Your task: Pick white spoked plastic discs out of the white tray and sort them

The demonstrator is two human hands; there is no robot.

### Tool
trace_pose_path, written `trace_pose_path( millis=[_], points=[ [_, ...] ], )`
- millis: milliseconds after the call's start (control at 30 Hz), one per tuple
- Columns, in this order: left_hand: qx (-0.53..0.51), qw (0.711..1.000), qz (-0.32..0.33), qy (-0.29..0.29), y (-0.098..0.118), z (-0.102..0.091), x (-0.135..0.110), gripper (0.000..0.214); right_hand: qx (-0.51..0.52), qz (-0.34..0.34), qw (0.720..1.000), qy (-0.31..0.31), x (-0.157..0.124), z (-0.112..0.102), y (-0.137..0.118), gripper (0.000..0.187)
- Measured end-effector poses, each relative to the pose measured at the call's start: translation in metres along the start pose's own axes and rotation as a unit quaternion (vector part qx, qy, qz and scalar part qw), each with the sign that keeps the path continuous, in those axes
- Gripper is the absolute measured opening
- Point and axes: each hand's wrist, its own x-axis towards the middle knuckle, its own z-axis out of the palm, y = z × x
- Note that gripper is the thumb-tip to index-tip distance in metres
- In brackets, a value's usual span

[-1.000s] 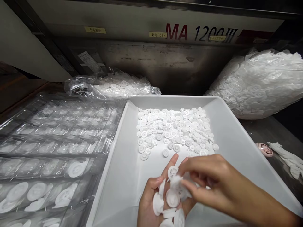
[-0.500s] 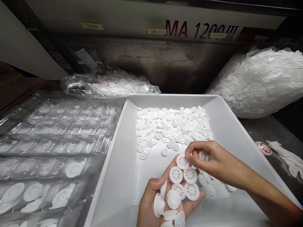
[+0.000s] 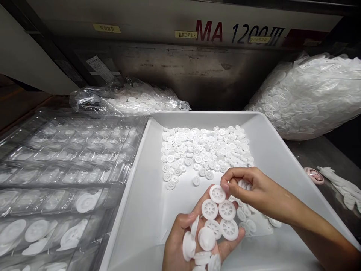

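My left hand (image 3: pixel 180 235) is palm up, cupped around several white plastic gears with spoked faces. Five lie spokes-up near its fingers, among them a spoked gear (image 3: pixel 229 229); others rest lower in the palm, including one with its cone-shaped hub (image 3: pixel 207 238) upward. My right hand (image 3: pixel 251 188) is closed in a pinch, thumb and forefinger at the rim of the topmost gear (image 3: pixel 217 194). More white gears show behind its curled fingers; whether they are in that hand or in the tray I cannot tell. Both hands are above the large white tray (image 3: pixel 132 184).
A pile of similar gears (image 3: pixel 203 148) fills the tray's far part. Clear blister trays (image 3: pixel 53 173) holding white parts are on the left. Bags of white parts stand behind, one small bag (image 3: pixel 135 99) and one large bag (image 3: pixel 307 98). A white glove (image 3: pixel 341 186) lies right.
Hardly anything differs. The view has shifted slightly, and both hands keep the same pose, with the right fingertips still at the topmost gear's rim.
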Motion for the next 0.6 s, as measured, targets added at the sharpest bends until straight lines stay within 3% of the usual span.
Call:
trace_pose_path(
  millis=[367, 600],
  points=[
    [0.000, 1.000, -0.020, 0.023, 0.002, 0.000, 0.000, 0.047, 0.040, -0.010, 0.998, -0.038, 0.009, -0.003, 0.020, 0.022],
    [0.000, 1.000, -0.015, 0.008, 0.002, -0.002, 0.000, 0.044, 0.072, -0.007, 0.996, -0.048, 0.009, -0.004, 0.023, 0.041]
  ],
)
